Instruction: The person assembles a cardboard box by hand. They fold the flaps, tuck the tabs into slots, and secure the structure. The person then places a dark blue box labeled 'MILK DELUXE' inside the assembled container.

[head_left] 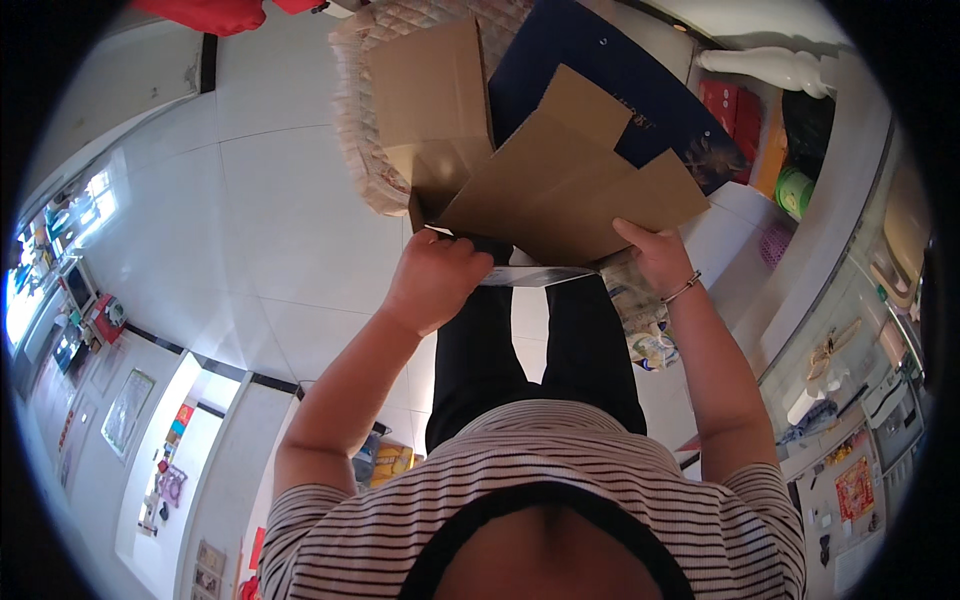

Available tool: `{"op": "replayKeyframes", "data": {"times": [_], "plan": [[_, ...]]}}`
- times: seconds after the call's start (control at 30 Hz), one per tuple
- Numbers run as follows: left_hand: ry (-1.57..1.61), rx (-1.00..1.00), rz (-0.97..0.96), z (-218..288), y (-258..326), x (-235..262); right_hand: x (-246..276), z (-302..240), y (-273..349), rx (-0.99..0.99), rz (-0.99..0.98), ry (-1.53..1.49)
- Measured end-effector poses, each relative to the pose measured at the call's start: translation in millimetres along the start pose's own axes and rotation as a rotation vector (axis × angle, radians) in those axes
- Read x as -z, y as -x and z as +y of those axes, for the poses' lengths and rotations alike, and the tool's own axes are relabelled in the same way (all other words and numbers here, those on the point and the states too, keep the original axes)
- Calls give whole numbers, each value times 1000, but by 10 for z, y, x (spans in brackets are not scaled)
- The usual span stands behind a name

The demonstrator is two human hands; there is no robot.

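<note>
Both hands held an open cardboard box point(540, 180) at chest height: left hand point(437, 280) fisted on its near edge, right hand point(655, 255) gripping the right corner. Fringed quilted cushion point(370, 150) and dark blue board point(620, 80) lay beyond; flaps hid the inside.

Quilted beige cushion point(360, 120) on white tiled floor point(260, 200); dark blue board point(620, 70); green tub point(795, 190) far right.

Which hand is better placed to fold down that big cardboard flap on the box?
Probably the right hand: it already grips the edge of the big flap, while the left hand is clenched on the cardboard box's near rim, steadying it.
</note>
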State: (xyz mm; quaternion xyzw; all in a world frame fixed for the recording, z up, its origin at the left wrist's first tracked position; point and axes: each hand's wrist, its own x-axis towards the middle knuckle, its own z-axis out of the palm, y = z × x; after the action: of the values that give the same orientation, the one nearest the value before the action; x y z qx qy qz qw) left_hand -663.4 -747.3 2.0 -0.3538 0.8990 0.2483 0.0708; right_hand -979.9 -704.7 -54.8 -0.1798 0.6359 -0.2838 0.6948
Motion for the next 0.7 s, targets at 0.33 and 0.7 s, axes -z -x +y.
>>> {"op": "replayKeyframes", "data": {"times": [0.33, 0.7], "plan": [[-32, -17, -78, -243, -385, 58, 45, -49, -643, -30, -154, 0], [-8, 127, -42, -506, -702, -68, -170, -242, -903, -315, -115, 517]]}}
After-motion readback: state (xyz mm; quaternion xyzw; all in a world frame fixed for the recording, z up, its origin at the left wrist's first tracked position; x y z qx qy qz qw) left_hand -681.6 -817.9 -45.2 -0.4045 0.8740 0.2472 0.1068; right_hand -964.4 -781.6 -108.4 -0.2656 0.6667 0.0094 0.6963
